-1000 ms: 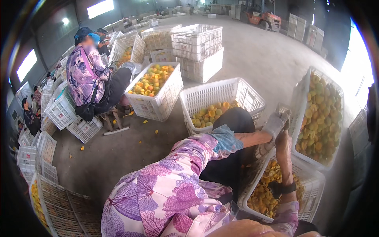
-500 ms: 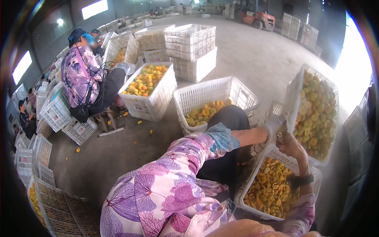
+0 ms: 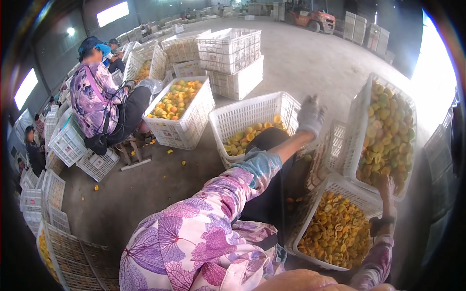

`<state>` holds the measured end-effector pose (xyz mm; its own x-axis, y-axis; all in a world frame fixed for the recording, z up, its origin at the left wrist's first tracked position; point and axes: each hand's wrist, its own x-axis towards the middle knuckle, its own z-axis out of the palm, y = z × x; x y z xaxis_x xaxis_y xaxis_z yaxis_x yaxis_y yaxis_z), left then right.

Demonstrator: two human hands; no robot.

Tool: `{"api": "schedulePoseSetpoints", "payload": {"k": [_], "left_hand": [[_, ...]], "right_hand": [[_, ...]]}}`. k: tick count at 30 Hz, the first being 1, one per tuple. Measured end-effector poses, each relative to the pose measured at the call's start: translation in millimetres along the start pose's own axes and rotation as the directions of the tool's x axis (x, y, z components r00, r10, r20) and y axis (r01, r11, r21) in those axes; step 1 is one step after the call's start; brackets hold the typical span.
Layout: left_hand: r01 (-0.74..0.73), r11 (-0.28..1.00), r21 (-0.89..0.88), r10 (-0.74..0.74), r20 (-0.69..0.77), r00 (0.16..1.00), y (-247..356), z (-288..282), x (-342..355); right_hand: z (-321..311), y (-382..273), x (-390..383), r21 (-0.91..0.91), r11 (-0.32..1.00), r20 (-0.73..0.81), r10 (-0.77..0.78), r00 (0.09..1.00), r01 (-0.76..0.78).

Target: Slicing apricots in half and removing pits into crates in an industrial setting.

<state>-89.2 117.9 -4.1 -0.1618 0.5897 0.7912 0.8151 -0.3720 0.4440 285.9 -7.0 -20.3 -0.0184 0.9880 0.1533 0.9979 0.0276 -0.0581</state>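
My left hand [image 3: 311, 115], in a pale glove with dark fingertips, is over the right end of a white slatted crate [image 3: 242, 111] partly filled with yellow-orange fruit [image 3: 250, 135]. Its fingers look stretched out, and nothing shows in them. An orange fruit piece [image 3: 277, 119] shows against that crate's inner side. To the right, my bare right hand [image 3: 386, 186] reaches into the near end of a tilted white crate full of greenish-yellow, apricot-like fruit [image 3: 387, 136]. Blur and the fruit hide its fingers. Below it stands a white crate [image 3: 297, 242] of opened fruit pieces [image 3: 335, 230].
At the left, a seated person [image 3: 94, 99] in a floral top works beside another crate of fruit [image 3: 177, 99]. Stacked white crates [image 3: 229, 56] stand behind. More crates [image 3: 53, 191] line the left side. An orange forklift [image 3: 310, 20] is far back.
My left hand has swung left and away from the right hand, over the middle crate. My right hand has dropped to the fruit in the right crate. An orange piece now shows in the middle crate.
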Motion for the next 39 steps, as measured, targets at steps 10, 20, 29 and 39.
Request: {"api": "schedulePoseSetpoints", "payload": {"k": [10, 20, 29, 39], "left_hand": [[0.342, 0.896, -0.282, -0.099, 0.624, 0.775, 68, -4, -35], [0.847, 0.485, -0.217, -0.160, 0.930, 0.330, 69, -7, -51], [0.976, 0.207, -0.071, -0.118, 0.988, 0.097, 69, 17, -70], [0.998, 0.058, -0.002, -0.085, 0.996, 0.007, 94, -36, -54]], "right_hand": [[21, -13, 23, -0.077, 0.982, -0.032, -0.174, 0.984, 0.171], [26, -38, 36, 0.123, 0.972, 0.184, 0.177, 0.967, -0.201], [75, 25, 56, 0.212, 0.933, 0.167, 0.258, 0.952, -0.290], [1, 25, 20, 0.861, 0.494, -0.129, 0.441, 0.888, -0.120]]}}
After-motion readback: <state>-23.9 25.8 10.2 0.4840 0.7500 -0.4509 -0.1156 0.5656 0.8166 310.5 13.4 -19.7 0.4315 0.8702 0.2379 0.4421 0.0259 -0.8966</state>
